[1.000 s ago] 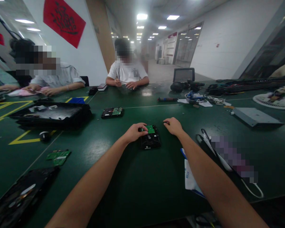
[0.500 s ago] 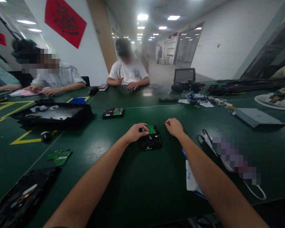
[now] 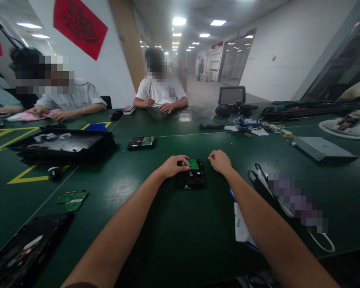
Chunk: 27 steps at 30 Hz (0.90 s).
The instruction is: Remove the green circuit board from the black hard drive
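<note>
Near edge of the counter [image 3: 168,224] runs along the bottom of view, with a stretch of green surface between it and the hard drive [image 3: 195,179], which sits flat roughly mid-view between the two hands. Left side: black tray [image 3: 69,146] farther out, green circuit board [image 3: 73,201] nearer, black case [image 3: 27,248] at the lower-left corner. Second hard drive [image 3: 138,143] is beyond and left of the first, well apart. Right side: white-and-blue packet [image 3: 239,224] partly under the right forearm, strap [image 3: 325,240] just right of that, grey metal box [image 3: 321,148] farther out. Room ahead of the hands reaches to a dark stick [image 3: 211,126]; across the counter sits a person in a white shirt [image 3: 162,92]. Both forearms come in from the lower corners, angled inward, wrists low. Left hand [image 3: 175,166] is at the drive's far-left corner, narrow grip, thumb over the green board on top, fingers bent around the left side, so it's holding the drive. Right hand [image 3: 219,161] is just right of the drive, apart from it, fingers curled in, thumb up against the index; can't tell if anything small is pinched there.
</note>
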Tool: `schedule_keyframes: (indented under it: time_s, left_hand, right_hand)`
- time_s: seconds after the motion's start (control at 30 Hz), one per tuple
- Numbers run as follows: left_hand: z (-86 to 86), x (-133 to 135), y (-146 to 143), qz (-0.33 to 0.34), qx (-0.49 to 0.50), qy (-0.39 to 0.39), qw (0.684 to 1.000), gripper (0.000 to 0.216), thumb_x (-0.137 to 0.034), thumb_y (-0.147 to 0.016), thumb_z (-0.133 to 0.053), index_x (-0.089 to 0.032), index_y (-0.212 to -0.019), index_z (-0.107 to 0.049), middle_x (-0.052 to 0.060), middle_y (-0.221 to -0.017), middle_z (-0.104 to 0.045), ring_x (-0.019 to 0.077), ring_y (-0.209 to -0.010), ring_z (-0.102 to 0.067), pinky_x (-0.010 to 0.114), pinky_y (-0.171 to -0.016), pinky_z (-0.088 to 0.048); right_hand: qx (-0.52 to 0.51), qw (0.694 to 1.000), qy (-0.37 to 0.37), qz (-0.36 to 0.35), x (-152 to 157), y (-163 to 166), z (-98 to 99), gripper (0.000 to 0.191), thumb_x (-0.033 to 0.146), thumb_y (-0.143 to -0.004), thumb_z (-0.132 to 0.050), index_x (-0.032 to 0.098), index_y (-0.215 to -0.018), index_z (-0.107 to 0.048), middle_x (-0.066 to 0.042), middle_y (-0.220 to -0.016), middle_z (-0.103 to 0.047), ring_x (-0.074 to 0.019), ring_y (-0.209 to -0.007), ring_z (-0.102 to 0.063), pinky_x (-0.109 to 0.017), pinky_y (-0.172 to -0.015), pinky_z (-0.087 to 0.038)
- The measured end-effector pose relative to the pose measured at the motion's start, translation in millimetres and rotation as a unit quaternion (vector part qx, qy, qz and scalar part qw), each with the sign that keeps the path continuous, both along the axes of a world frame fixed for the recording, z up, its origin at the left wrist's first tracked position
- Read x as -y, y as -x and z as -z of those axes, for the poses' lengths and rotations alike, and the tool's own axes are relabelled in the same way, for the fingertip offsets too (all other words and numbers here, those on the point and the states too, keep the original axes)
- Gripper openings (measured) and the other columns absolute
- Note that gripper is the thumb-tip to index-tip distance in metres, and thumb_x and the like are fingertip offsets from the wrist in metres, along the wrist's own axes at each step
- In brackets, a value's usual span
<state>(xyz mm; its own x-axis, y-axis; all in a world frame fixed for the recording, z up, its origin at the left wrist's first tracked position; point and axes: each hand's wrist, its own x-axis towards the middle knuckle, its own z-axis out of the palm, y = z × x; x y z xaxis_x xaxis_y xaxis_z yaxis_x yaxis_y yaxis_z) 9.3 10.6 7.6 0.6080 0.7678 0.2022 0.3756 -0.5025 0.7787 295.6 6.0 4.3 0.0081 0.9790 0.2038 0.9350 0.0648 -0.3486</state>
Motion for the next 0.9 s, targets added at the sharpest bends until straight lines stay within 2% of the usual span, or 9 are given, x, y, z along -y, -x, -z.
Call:
schedule_keyframes:
  time_s: [0.1,0.17,0.23,0.33,0.6,0.9]
  left_hand:
    - [0.1,-0.6,0.5,0.007,0.009,0.006,1.000,0.015,-0.032,-0.084,-0.076,-0.021,-0.095,-0.078,0.010,-0.139,-0.066,0.0290,-0.130,-0.061,0.046,-0.115,-0.039]
    - [0.5,-0.5,0.6,0.008,0.012,0.007,1.000,0.015,-0.032,-0.084,-0.076,-0.021,-0.094,-0.078,0.010,-0.139,-0.065,0.0288,-0.129,-0.061,0.046,-0.115,-0.038]
    - [0.4,0.0,0.6,0.006,0.011,0.007,1.000,0.016,-0.032,-0.084,-0.076,-0.021,-0.094,-0.078,0.010,-0.140,-0.065,0.0284,-0.129,-0.061,0.045,-0.116,-0.038]
    - [-0.6,0.5,0.8,0.006,0.010,0.009,1.000,0.016,-0.033,-0.084,-0.076,-0.020,-0.095,-0.078,0.010,-0.141,-0.064,0.0275,-0.129,-0.061,0.043,-0.116,-0.038]
    - [0.0,-0.5,2.0,0.030,0.013,0.018,0.999,0.019,-0.035,-0.082,-0.078,-0.021,-0.094,-0.079,0.010,-0.140,-0.065,0.0280,-0.127,-0.062,0.043,-0.115,-0.039]
    - [-0.7,1.3,1.4,0.026,0.011,0.020,0.999,0.017,-0.034,-0.083,-0.078,-0.021,-0.094,-0.079,0.009,-0.142,-0.064,0.0274,-0.129,-0.062,0.043,-0.116,-0.038]
  right_hand:
    - [-0.004,0.999,-0.020,-0.034,2.7,7.4,-2.6,0.012,0.030,-0.097,-0.063,0.021,-0.096,-0.071,-0.008,-0.105,-0.068,-0.0199,-0.092,-0.063,-0.032,-0.082,-0.045]
    - [-0.022,0.995,-0.049,-0.082,4.0,16.3,-6.2,0.011,0.030,-0.098,-0.063,0.021,-0.096,-0.071,-0.007,-0.104,-0.069,-0.0193,-0.095,-0.063,-0.032,-0.086,-0.045]
    - [-0.057,0.987,-0.078,-0.125,5.1,26.2,-10.1,0.010,0.028,-0.097,-0.065,0.021,-0.093,-0.071,-0.006,-0.098,-0.069,-0.0187,-0.093,-0.062,-0.031,-0.085,-0.044]
    - [-0.098,0.979,-0.082,-0.159,6.9,37.2,-14.0,0.008,0.027,-0.095,-0.067,0.021,-0.092,-0.072,-0.003,-0.094,-0.069,-0.0175,-0.089,-0.062,-0.030,-0.082,-0.044]
    - [-0.115,0.977,-0.039,-0.174,8.6,36.2,-11.8,0.007,0.029,-0.091,-0.073,0.023,-0.091,-0.076,-0.003,-0.094,-0.067,-0.0181,-0.090,-0.061,-0.031,-0.083,-0.045]
    - [-0.116,0.974,-0.039,-0.188,1.6,38.8,-5.2,0.009,0.031,-0.091,-0.074,0.023,-0.091,-0.077,-0.003,-0.093,-0.067,-0.0175,-0.090,-0.061,-0.029,-0.081,-0.044]
